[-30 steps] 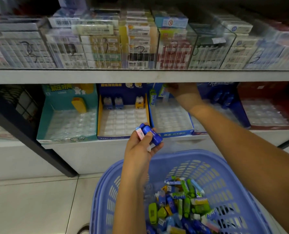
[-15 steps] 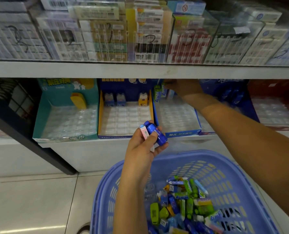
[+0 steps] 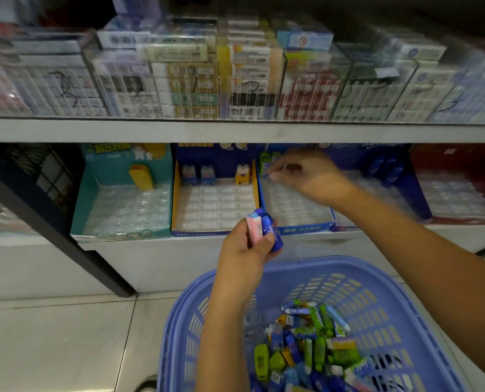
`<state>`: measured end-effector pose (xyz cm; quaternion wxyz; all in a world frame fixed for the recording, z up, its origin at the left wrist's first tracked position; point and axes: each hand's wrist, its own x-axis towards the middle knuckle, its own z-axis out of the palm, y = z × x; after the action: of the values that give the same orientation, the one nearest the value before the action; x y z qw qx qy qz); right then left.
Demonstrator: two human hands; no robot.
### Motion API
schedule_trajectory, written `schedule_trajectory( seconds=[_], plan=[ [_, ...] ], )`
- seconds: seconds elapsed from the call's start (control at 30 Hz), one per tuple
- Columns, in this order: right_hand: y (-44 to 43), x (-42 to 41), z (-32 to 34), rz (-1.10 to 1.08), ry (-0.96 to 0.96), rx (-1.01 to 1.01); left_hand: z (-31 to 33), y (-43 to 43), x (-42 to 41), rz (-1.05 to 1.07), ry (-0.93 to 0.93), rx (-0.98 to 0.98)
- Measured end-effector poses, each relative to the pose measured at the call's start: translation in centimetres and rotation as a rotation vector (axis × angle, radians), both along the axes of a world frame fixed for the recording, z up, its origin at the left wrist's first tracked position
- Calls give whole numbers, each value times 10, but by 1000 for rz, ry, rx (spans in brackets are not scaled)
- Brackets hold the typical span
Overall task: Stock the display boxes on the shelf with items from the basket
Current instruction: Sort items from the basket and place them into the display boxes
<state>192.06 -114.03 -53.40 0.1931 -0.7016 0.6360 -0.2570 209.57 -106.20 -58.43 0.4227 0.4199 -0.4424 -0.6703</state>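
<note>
My left hand [image 3: 244, 256] is raised above the blue basket [image 3: 292, 264] and grips two small items, a pink one [image 3: 254, 229] and a dark blue one [image 3: 272, 233]. My right hand [image 3: 306, 174] reaches over the blue display box [image 3: 300, 229] on the lower shelf. Its fingers are loosely bent, with the tips beside a green item [image 3: 265, 162] standing at the box's back left corner. Nothing shows in that hand. Several green, blue and yellow items [image 3: 315, 343] lie in the basket.
A teal display box [image 3: 122, 210], a yellow-edged blue box [image 3: 213, 205] with three small figures at its back, and a red box [image 3: 459, 193] stand alongside. The upper shelf edge [image 3: 235, 130] overhangs them. A black post [image 3: 51, 227] slants at the left.
My right hand has drawn back from the rear of the blue box toward its middle. My left hand keeps hold of the pink and blue items, almost unmoved.
</note>
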Motion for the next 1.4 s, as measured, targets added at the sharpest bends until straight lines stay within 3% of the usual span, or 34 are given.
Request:
schedule_trajectory(
  seconds=[0.1,0.27,0.4,0.47,0.53,0.63,0.7,0.87,1.23,1.4],
  plan=[
    [49,12,11,226,-235,149,2,3,-2,5,-263,-200],
    [81,12,12,323,-129,90,11,14,-3,-119,-379,-318],
    [86,6,22,324,-203,177,20,16,4,-323,-253,-245],
    [85,4,25,289,-361,179,22,19,5,-382,-160,-162],
    [80,-1,25,201,-550,128,20,22,5,-411,-105,-91],
    [64,-16,19,-39,-662,-32,16,22,2,-396,-67,-45],
    [47,-26,12,-183,-607,-117,14,20,-1,-323,-43,-24],
    [-7,-41,-10,-310,-199,-148,6,12,-2,-112,21,41],
    [-47,-49,-29,-251,-83,-89,-3,-4,7,39,163,101],
    [-45,-49,-34,-187,127,-98,-5,-5,5,31,226,98]
  ],
)
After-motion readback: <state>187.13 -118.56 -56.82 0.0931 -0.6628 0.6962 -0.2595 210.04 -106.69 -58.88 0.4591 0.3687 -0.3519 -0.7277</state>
